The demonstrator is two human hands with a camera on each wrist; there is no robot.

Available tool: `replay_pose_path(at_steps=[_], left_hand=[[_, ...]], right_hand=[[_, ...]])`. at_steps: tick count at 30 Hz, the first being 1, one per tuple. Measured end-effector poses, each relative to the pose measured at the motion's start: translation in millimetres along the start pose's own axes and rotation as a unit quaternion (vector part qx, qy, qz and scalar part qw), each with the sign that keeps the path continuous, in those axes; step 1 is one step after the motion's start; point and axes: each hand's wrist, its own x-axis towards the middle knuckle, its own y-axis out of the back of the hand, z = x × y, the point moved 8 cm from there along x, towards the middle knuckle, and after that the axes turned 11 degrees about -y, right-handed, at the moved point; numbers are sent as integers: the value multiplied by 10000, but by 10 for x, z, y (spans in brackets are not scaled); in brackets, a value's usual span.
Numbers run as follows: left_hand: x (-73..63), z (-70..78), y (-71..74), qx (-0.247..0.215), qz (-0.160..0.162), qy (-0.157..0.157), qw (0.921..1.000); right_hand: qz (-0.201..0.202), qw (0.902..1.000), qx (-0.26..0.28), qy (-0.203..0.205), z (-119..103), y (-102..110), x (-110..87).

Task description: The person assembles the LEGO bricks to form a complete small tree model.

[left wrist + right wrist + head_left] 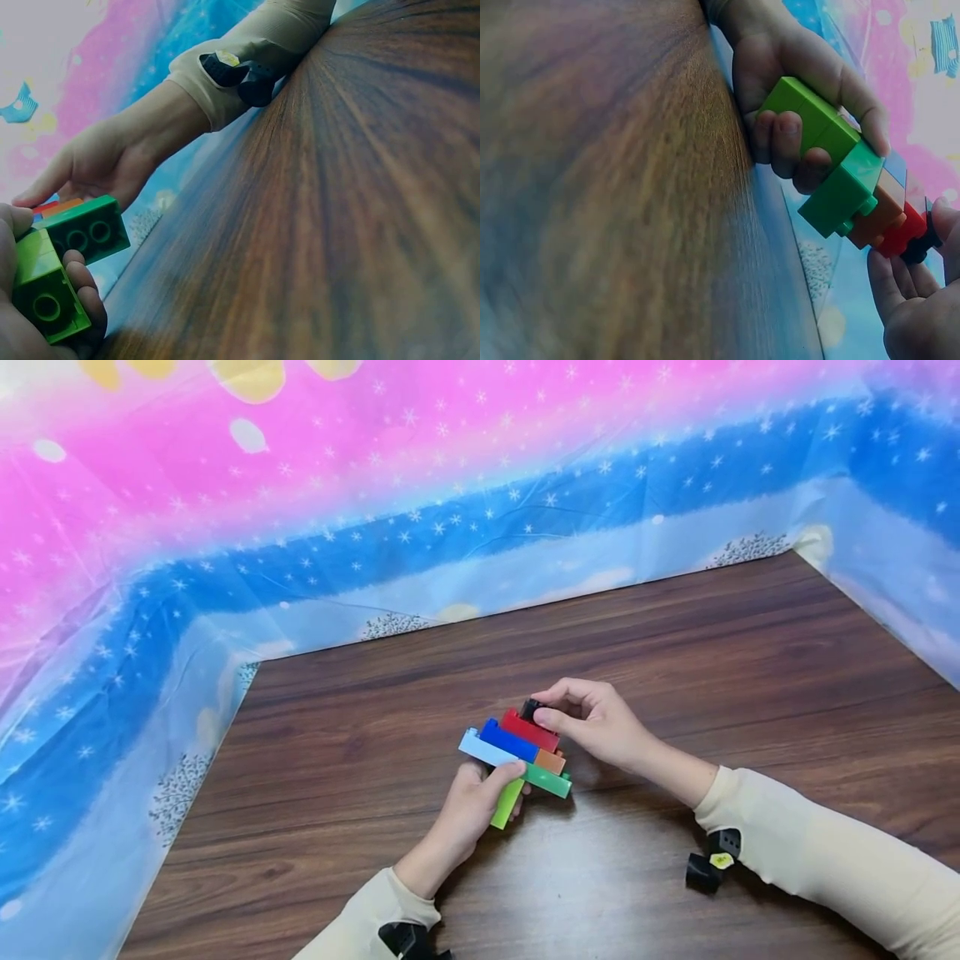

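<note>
My left hand (pixel 467 803) grips a tilted stack of toy building bricks by its lower part, the thumb lying over the light blue and green row. The lime green brick (pixel 507 805) forms the base, with a light blue brick (pixel 483 748) and a green brick (pixel 549 780) side by side above it. Over these lie a dark blue brick (pixel 510 741) and an orange brick (pixel 551 761), then a red brick (pixel 531 730). At the top, my right hand (pixel 603 727) pinches a small black brick (pixel 921 244) against the red one, between thumb and fingers.
The stack is held above a dark wooden table (pixel 315 827). A pink and blue snowflake-patterned cloth (pixel 450 527) hangs behind and along the sides. Black wrist cameras (pixel 705 870) are strapped on the cream sleeves (pixel 810 835).
</note>
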Motion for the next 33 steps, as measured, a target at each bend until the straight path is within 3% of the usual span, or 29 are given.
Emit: replay_pose_path(at_steps=[11,20,33], left_hand=[[15,56,-14,133,-60,-70,9999],[3,75,37,115,74,-272,9995],[-5,52,8,131,-2,-286,9995]], right_hand=[[78,9992,-356,171,-71,31,0],[286,9988,-51,387,-50,-46,-24],[-92,9999,-102,39,2,-18,11]])
